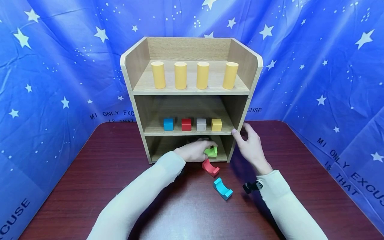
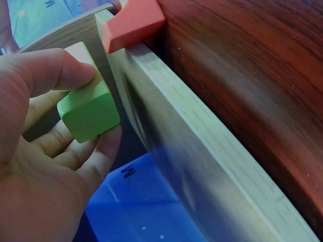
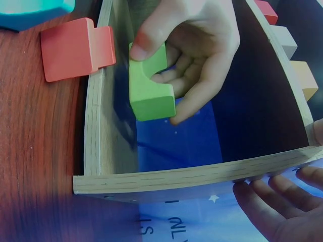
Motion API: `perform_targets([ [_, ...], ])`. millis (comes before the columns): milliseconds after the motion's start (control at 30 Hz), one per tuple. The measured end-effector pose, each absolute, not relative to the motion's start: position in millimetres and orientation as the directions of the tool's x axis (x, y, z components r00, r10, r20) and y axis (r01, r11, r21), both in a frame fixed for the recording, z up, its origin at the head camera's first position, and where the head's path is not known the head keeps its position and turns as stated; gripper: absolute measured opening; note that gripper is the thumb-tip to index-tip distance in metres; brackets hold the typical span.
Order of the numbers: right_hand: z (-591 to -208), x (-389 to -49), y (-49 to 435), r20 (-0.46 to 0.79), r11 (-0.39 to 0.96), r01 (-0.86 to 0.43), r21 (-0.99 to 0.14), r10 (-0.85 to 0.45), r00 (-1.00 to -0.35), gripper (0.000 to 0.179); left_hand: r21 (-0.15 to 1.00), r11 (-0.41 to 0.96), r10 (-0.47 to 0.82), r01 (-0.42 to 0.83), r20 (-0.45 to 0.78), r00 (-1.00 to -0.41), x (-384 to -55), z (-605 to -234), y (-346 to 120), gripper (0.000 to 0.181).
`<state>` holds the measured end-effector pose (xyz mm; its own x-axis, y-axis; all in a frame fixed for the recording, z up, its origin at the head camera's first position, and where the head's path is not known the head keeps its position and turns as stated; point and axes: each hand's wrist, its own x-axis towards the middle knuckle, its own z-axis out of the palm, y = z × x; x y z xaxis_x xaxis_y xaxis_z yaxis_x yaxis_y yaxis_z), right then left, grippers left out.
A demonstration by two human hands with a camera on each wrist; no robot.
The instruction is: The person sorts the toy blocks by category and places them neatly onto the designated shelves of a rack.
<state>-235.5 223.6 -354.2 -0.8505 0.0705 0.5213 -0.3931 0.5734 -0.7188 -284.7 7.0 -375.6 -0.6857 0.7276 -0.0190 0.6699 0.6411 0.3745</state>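
Observation:
My left hand (image 1: 196, 150) reaches into the bottom compartment of a wooden shelf unit (image 1: 137, 110) and pinches a green arch block (image 1: 211, 151) between thumb and fingers. The left wrist view has the green block (image 2: 90, 112) just inside the shelf's front edge (image 2: 202, 136). In the right wrist view the block (image 3: 149, 88) hangs above the compartment floor in the left hand (image 3: 197, 45). My right hand (image 1: 251, 146) lies with relaxed fingers against the shelf's right side panel (image 3: 176, 176); its fingers (image 3: 275, 206) hold nothing.
A red arch block (image 1: 210, 167) lies on the dark table against the shelf's front edge, with a teal arch block (image 1: 222, 189) nearer me. Several yellow cylinders (image 1: 180, 75) stand on the top shelf. Several coloured cubes (image 1: 186, 124) sit on the middle shelf.

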Motion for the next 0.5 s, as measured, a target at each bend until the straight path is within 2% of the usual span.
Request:
perform_targets([
  [200,-353.5,-234.5,223.6,0.516,0.57,-0.39,-0.723,0.07,-0.854,0.044,0.407,0.638,0.724,0.654,-0.026,-0.689,-289.1,-380.6,10.1,0.06],
  [500,-352.8,-235.1,224.0,0.514,0.575,-0.39,-0.719,0.062,-0.856,0.044,0.395,0.655,0.715,0.645,-0.047,-0.697,-293.9,-387.5,14.5,0.059],
])
